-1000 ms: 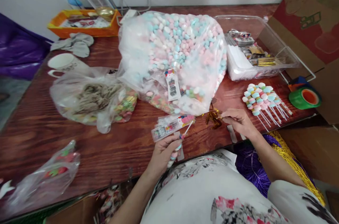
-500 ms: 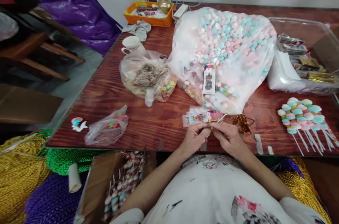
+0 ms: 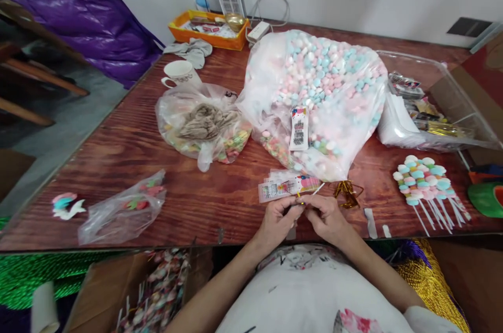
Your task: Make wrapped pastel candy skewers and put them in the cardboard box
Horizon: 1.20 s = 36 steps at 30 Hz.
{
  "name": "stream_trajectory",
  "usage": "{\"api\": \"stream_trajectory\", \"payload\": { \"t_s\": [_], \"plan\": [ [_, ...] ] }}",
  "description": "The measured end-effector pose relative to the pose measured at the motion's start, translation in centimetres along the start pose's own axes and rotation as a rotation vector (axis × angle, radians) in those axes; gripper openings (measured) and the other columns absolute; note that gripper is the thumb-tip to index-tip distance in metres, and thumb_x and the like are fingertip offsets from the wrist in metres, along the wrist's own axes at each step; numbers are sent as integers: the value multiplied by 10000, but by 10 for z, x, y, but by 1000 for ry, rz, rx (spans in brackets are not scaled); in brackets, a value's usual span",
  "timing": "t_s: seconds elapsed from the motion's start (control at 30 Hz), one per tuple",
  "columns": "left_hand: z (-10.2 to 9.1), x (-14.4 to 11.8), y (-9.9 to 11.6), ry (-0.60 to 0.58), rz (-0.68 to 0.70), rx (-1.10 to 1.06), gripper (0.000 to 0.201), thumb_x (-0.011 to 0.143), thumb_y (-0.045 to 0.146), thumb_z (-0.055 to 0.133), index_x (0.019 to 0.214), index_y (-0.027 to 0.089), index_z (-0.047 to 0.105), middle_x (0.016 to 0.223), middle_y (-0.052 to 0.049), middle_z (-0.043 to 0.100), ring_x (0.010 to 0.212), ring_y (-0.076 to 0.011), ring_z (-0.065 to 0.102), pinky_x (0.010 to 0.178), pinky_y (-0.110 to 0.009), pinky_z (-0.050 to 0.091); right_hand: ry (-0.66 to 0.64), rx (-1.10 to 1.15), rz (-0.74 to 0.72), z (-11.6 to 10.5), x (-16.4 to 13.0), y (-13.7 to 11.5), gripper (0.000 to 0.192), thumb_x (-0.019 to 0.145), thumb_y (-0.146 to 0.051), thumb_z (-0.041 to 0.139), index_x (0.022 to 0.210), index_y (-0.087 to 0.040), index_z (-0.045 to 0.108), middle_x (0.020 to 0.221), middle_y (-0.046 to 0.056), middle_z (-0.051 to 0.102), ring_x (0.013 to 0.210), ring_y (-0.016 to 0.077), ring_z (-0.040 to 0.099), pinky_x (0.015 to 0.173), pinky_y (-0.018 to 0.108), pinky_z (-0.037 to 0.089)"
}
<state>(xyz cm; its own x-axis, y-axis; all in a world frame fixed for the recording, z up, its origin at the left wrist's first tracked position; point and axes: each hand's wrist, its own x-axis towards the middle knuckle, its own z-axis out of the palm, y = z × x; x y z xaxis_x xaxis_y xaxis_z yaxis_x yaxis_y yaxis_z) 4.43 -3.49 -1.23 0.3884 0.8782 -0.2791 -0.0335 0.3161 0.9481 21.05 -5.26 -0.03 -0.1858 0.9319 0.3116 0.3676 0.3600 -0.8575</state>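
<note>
My left hand point(image 3: 275, 221) and my right hand point(image 3: 330, 219) meet fingertip to fingertip at the table's front edge, both pinched closed. A white stick point(image 3: 318, 188) sticks up between my right fingers. From my left fingertips pokes a thin gold twist tie point(image 3: 297, 195); what else lies inside the pinch is hidden. Just beyond my hands are flat printed clear wrappers point(image 3: 271, 190). More gold twist ties point(image 3: 347, 194) lie right of my right hand. Farther right, finished-looking marshmallow skewers point(image 3: 426, 181) on white sticks lie in a bunch.
A big bag of pastel marshmallows point(image 3: 326, 76) fills the table's middle, with a printed packet point(image 3: 299, 128) on it. Left are a bag of gummies point(image 3: 204, 128), a mug point(image 3: 181, 74) and a small candy bag point(image 3: 126, 210). A clear bin point(image 3: 436, 136) stands right. Below is a carton point(image 3: 106, 291).
The view has shifted, so things on the table appear farther left and slightly lower. My hands stay pinched together around the white stick and gold tie.
</note>
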Motion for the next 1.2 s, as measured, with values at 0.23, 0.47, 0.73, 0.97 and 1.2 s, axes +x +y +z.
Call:
{"api": "stream_trajectory", "payload": {
  "t_s": [0.23, 0.47, 0.73, 0.97, 1.2],
  "plan": [
    [1, 2, -3, 35, -3, -27, 256, 823, 396, 644, 798, 144, 681, 576, 47, 484, 461, -44, 376, 453, -167, 323, 74, 13, 85, -8, -6, 0, 524, 839, -131, 598, 1352, -215, 531, 883, 26, 662, 720, 137, 597, 696, 276, 519],
    [2, -1, 2, 40, 177, 149, 218, 881, 324, 610, 779, 150, 693, 658, 24, 523, 544, -63, 424, 533, -191, 372, 367, 201, 174, -23, -18, 10, 615, 830, -220, 676, 1403, -295, 465, 1164, 58, 598, 814, 127, 555, 725, 276, 514],
    [7, 0, 21, 36, 455, 288, 163, 897, 225, 595, 789, 153, 694, 700, -2, 593, 659, -104, 516, 651, -229, 419, 139, 458, 391, -7, -11, 2, 122, 774, -272, 723, 873, -204, 744, 845, 19, 722, 786, 157, 634, 769, 286, 512],
    [3, -3, 34, -35, 452, 330, 184, 893, 207, 586, 766, 140, 700, 648, 0, 571, 630, -99, 499, 627, -222, 401, -81, 688, 498, -6, -4, 16, 223, 739, -378, 752, 738, -173, 665, 653, -27, 608, 591, 102, 499, 603, 234, 412],
    [-10, -1, 30, -292, 108, 186, 215, 785, 295, 660, 677, 114, 704, 570, 10, 544, 504, -69, 438, 487, -196, 340, -462, 114, 33, -29, 5, 6, 216, 912, -272, 518, 718, -179, 499, 673, -15, 488, 646, 124, 422, 613, 259, 341]
  ]
}}
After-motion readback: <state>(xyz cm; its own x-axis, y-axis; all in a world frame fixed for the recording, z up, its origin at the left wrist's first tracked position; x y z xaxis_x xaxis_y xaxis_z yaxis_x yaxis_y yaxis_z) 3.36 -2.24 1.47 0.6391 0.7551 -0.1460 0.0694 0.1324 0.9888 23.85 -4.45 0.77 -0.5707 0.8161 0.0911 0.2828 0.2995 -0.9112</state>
